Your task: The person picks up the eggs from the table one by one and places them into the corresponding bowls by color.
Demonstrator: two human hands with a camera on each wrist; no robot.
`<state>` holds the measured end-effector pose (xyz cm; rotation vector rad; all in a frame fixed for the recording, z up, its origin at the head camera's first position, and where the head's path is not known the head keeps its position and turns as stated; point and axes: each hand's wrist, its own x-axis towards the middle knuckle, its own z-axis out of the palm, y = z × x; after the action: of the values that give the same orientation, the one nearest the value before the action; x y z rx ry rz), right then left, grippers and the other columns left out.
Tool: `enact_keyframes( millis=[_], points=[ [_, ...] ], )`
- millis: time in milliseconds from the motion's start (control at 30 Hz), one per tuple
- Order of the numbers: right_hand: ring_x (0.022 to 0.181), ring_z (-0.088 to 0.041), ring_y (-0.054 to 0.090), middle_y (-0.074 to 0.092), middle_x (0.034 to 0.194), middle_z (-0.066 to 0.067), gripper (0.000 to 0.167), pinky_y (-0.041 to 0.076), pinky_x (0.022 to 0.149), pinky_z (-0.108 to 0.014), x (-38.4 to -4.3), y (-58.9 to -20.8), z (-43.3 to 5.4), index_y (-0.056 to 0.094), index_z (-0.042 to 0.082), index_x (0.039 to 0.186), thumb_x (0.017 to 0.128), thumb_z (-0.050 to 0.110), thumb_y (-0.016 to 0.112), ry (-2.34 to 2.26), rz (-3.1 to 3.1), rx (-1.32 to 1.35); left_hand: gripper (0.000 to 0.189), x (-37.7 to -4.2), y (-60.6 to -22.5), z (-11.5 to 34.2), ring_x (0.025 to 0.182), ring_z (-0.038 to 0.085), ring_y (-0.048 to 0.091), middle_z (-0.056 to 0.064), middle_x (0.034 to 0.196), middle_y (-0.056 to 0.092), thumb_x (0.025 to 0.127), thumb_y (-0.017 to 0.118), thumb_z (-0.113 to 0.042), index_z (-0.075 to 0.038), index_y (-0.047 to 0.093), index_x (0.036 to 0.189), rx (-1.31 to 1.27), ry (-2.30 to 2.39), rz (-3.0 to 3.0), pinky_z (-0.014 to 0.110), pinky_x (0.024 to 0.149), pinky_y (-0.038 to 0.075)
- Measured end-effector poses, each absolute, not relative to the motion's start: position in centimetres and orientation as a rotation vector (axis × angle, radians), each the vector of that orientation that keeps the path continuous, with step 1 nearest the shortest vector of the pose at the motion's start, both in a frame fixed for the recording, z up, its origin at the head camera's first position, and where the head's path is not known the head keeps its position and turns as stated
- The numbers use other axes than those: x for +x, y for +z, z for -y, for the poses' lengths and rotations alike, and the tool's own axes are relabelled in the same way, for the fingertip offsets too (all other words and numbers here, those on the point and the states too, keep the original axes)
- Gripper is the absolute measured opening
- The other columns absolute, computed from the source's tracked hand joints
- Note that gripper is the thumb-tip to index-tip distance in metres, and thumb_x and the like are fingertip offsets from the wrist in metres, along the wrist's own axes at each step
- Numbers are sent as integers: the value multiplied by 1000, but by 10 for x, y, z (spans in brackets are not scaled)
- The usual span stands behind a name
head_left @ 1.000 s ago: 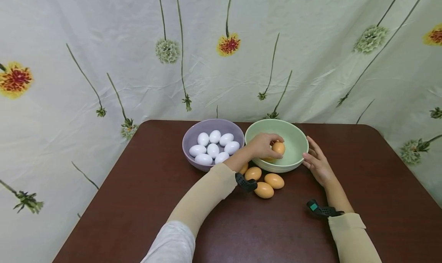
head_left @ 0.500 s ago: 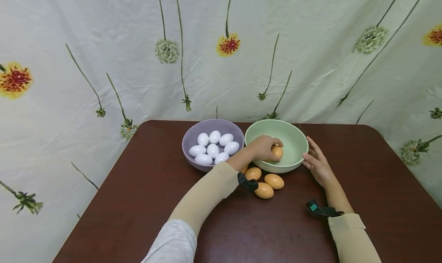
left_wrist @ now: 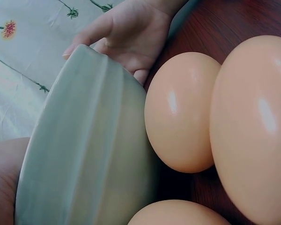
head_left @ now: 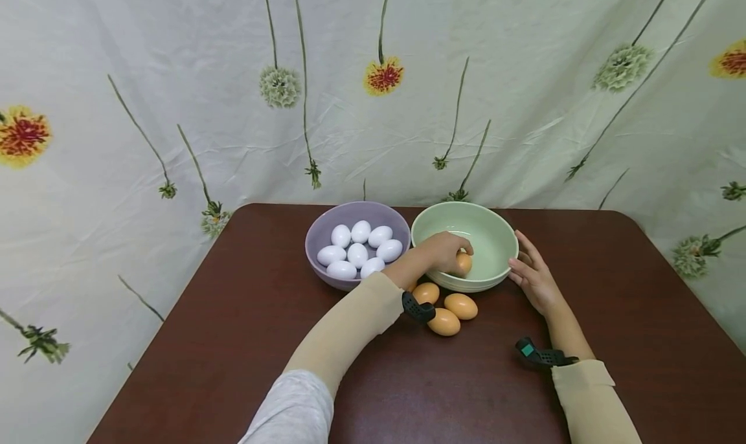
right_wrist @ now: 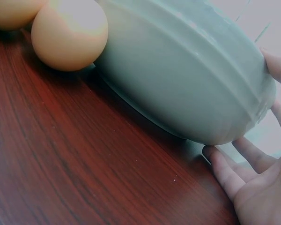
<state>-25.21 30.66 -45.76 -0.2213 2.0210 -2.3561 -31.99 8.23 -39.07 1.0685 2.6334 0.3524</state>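
Note:
My left hand (head_left: 443,251) reaches down inside the light green bowl (head_left: 495,243), with a brown egg (head_left: 464,263) held between thumb and fingers. In the left wrist view, the bowl's wall hides most of that hand and the egg. On the bowl's right side, my right hand (head_left: 537,279) touches the outer wall near the rim with spread, fairly straight fingers, as the right wrist view also shows. Several other brown eggs (head_left: 461,306) lie on the table just in front of the bowl, partly under my left wrist.
A purple bowl (head_left: 317,237) with several white eggs (head_left: 357,255) stands left of the green one, close beside it. Both are near the back edge of the dark red-brown table (head_left: 250,340). Behind hangs a flower-patterned cloth (head_left: 350,127).
My left hand has lowered the brown egg deeper into the green bowl, toward its near left side. The right hand stays in place against the bowl.

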Motion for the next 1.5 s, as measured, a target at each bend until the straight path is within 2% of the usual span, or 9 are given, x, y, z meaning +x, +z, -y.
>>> enact_keyframes(
  millis=[200,467,800,1100,1300,1500],
  points=[
    [113,-9,49,15,149,-25,71,49,86,-18,-253,-458,-305,11,15,158,100,10,52,-2345,-2026,-215,46,-318,-389,-79,104,12,56,-1,124,63,88,73,-31,-17,62,130,1049,352,-2638,22,88,43],
    [113,-10,49,14,150,-26,70,48,86,-18,-254,-458,-303,13,17,158,100,10,52,-2345,-2019,-217,52,-318,-392,-76,117,15,56,2,126,63,88,72,-40,-16,60,132,1062,459,-2696,25,95,42],
    [111,-7,50,16,149,-23,70,48,86,-18,-252,-457,-303,12,18,158,101,11,52,-2336,-2030,-217,40,-306,-394,-65,111,15,58,4,123,64,95,64,-30,-9,62,129,1147,797,-2752,24,93,44],
    [111,-6,52,19,147,-20,71,48,86,-18,-251,-457,-305,11,16,158,101,12,52,-2342,-2025,-232,34,-286,-402,-53,111,17,59,3,122,65,94,65,-23,-8,65,125,1218,1023,-2738,23,95,43],
    [111,-7,52,22,144,-17,70,48,86,-18,-250,-457,-305,14,17,158,100,12,53,-2355,-2017,-233,30,-274,-409,-43,106,17,60,4,114,67,93,68,-21,-7,68,119,1257,1167,-2748,23,92,45],
    [112,-7,52,25,142,-13,70,48,86,-18,-249,-455,-306,15,19,158,100,12,54,-2359,-2014,-245,28,-258,-412,-35,108,17,60,3,114,68,91,70,-17,-5,70,116,1269,1320,-2730,25,92,46]
  ],
)
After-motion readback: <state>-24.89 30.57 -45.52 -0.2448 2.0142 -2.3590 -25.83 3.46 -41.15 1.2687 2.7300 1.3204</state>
